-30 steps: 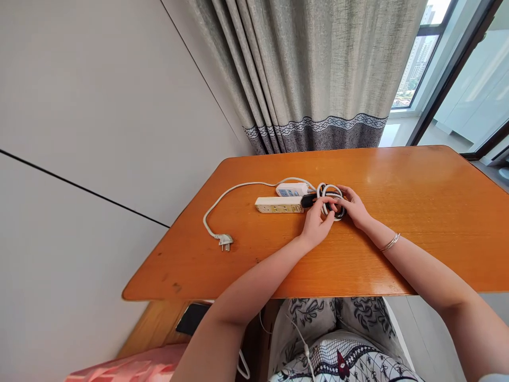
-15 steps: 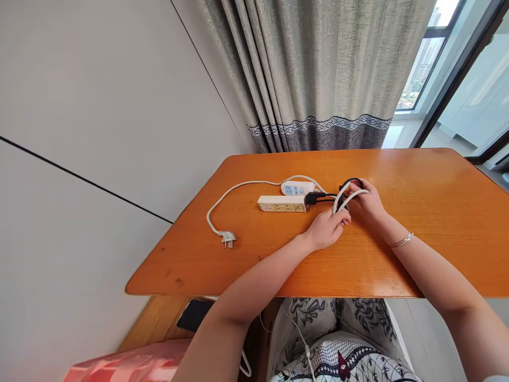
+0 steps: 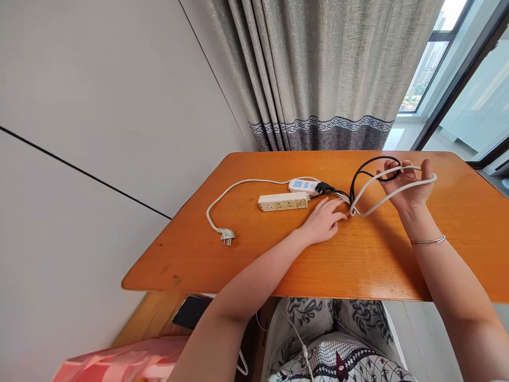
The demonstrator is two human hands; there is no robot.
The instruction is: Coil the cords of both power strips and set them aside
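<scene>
My right hand [image 3: 411, 192] is raised at the right, palm up. A loop of white cable [image 3: 387, 197] runs over its thumb and fingers, and a loop of black cable [image 3: 374, 159] hangs on its fingertips. On the tabletop my left hand [image 3: 323, 222] lies palm down with fingers stretched out, beside the point where the cables come together. A cream power strip [image 3: 283, 201] lies just left of it. Behind stands a smaller white power strip [image 3: 303, 185] with blue sockets, and a black plug [image 3: 324, 187] lies against its right end.
A white plug [image 3: 226, 235] on a white cord rests at the left of the orange wooden table [image 3: 246, 265]. Under the table edge are a dark phone-like object [image 3: 191, 312] and a pink plastic bag [image 3: 131, 361]. A grey curtain [image 3: 318, 69] hangs behind.
My right hand has moved right and up, drawing the cable bundle out into wide loops. My left hand has let go of the cables and flattened. The black plug has shifted right and back.
</scene>
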